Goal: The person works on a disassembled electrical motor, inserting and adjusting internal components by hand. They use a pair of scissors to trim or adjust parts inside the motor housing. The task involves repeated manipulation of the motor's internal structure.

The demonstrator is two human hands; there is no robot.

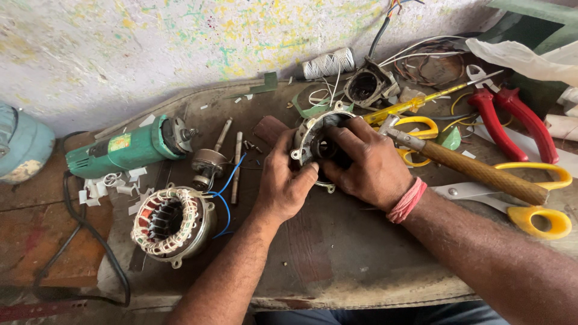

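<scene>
Both hands are gripping a round grey metal motor end cover (317, 135) at the middle of the worn brown tabletop (337, 253): the left hand (286, 180) is closing its grip on the cover's near edge, the right hand (367, 159) is clasping its far side. A wooden-handled hammer (475, 170) is lying just beside the right wrist, and a copper-wound stator (171, 222) is sitting to the left.

Soft, even daylight, fairly bright. Faint shadows under hands and tools on workbench (337, 253). No harsh glare. Centre sharp; slight wide-angle stretching and softness toward frame corners.
</scene>
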